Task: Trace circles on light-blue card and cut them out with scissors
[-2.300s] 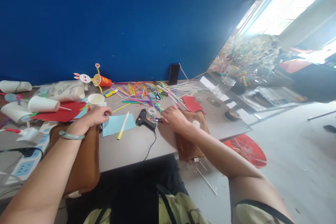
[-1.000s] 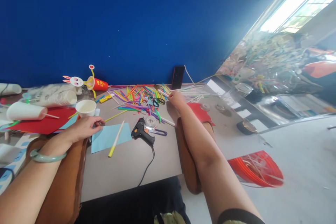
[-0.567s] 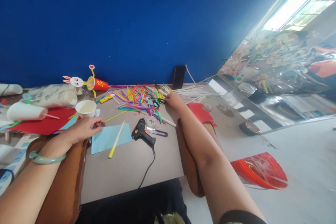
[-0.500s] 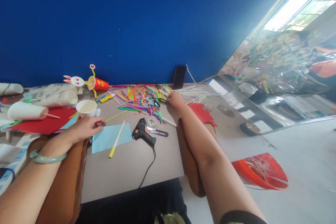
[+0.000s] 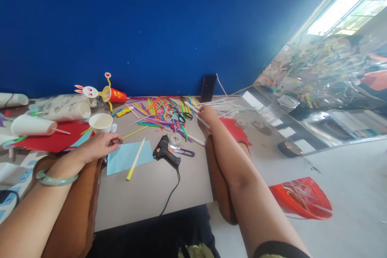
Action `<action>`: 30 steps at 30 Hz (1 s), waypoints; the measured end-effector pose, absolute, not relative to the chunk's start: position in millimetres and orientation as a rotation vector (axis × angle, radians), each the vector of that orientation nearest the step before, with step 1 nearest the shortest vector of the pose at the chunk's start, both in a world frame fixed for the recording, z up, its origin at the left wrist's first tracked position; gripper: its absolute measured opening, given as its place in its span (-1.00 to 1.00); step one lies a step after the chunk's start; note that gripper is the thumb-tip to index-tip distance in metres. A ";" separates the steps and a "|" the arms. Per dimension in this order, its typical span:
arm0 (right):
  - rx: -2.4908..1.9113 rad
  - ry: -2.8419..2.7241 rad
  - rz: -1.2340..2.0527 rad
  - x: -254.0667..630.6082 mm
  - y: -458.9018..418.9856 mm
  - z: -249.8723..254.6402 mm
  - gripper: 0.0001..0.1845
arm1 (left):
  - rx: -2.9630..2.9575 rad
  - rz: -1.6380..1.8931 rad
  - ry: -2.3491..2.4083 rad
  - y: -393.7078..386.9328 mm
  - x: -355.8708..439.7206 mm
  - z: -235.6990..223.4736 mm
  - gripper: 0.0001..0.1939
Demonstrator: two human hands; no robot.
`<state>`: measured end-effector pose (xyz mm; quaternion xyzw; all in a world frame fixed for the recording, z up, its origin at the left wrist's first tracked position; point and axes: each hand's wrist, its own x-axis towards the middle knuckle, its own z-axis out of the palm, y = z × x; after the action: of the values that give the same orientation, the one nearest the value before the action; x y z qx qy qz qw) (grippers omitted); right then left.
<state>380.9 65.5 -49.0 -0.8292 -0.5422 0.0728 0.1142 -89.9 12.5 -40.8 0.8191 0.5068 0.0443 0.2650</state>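
My right hand [image 5: 208,114] is stretched out to the far side of the table and is closed on a white straw [image 5: 193,109], at the edge of a heap of coloured straws [image 5: 160,112]. My left hand [image 5: 99,147] rests with curled fingers on the corner of a light blue paper sheet [image 5: 129,156] and pinches a small dark thing that I cannot make out. A yellow and white straw [image 5: 136,159] lies across that sheet. A black glue gun [image 5: 165,152] lies between my hands, next to purple-handled scissors [image 5: 181,152].
A white paper cup [image 5: 101,122] stands behind my left hand, with red paper [image 5: 51,141], stacked cups [image 5: 69,109] and a red rabbit cup craft [image 5: 111,94] beyond. A phone [image 5: 208,88] leans on the blue wall. A red basket [image 5: 299,203] lies on the floor at right.
My right hand left the glue gun area, reached to the straw heap at the back and has drawn slightly back with a white straw in it. My left hand stayed on the blue paper.
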 end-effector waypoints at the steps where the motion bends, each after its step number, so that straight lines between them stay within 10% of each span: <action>1: -2.423 -1.575 0.217 380.7 66.7 -49.8 -0.77 | 2.211 0.122 1.370 12.7 -90.0 -40.8 -0.55; 30: -1.617 -1.154 0.819 379.5 61.7 -26.4 -0.87 | 2.331 0.156 1.418 12.6 -86.3 -36.3 -0.64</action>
<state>379.5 61.7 -26.4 -0.6618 -0.4724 0.3350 0.4762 -86.3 12.6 -36.3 0.8352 0.5081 0.0558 0.2030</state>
